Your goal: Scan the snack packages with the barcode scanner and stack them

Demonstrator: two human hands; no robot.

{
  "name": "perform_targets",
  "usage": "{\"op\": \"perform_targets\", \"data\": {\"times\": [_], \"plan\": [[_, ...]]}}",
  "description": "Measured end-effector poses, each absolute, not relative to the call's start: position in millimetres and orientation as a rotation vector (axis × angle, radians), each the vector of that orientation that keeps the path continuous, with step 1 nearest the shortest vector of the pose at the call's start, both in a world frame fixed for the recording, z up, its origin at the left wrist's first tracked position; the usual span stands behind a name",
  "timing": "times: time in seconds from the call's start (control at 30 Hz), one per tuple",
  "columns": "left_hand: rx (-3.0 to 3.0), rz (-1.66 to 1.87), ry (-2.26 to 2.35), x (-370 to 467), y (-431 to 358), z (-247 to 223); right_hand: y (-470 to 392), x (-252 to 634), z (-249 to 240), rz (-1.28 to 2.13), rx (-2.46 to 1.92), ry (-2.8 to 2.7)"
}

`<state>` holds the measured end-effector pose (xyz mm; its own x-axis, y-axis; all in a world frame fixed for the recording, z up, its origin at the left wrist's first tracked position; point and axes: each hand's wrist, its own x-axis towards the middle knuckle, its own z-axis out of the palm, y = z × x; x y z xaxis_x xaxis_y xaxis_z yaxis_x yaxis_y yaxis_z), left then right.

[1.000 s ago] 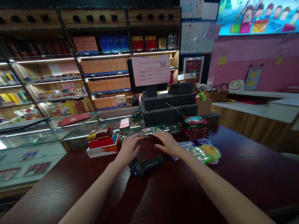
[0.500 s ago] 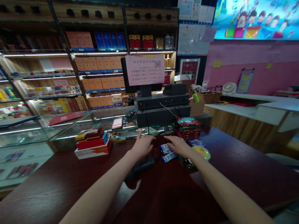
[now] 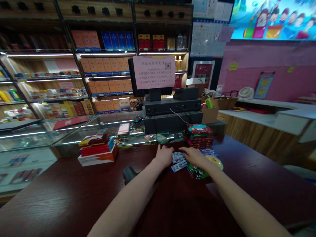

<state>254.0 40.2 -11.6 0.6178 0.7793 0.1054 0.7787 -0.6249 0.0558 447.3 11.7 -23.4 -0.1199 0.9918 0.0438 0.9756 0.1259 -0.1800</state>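
Note:
My left hand is over the dark red table, just left of some blue-and-white packets; its fingers are apart and nothing shows in them. My right hand reaches over the right side of those packets, fingers spread, touching or just above them. Beneath my right wrist lie a green packet and a yellow round-topped packet. A stack of red-brown packets stands just behind my right hand. A black handheld device is partly hidden by my left forearm.
Red and yellow packs on a white-and-orange box stand at the left. Behind the table are a glass counter and a monitor bearing a pink sign, above a dark cash drawer. A cardboard box stands right of it.
My left hand has moved right, closer to the blue-and-white packets, uncovering the end of the black device. My right hand has shifted slightly right. The view has tilted and shifted a little.

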Motion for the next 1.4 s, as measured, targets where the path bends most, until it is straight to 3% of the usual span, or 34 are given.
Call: {"op": "perform_targets", "data": {"times": [0.33, 0.77, 1.07, 1.4], "plan": [[2.9, 0.237, 1.399, 261.4, 44.0, -17.3, 14.1, 450.5, -25.4, 0.109, -1.955, -2.234], [3.26, 0.429, 1.168, 253.2, 38.9, 11.6, 10.2, 443.3, -20.9, 0.045, -1.955, -2.149], [3.252, 0.448, 1.192, 218.7, 28.0, 34.9, 13.6, 434.5, -27.5, -0.084, -1.921, -2.131], [3.069, 0.624, 1.275, 145.7, 27.2, 45.2, 13.9, 404.3, -7.9, -0.182, -1.605, -2.055]]}}
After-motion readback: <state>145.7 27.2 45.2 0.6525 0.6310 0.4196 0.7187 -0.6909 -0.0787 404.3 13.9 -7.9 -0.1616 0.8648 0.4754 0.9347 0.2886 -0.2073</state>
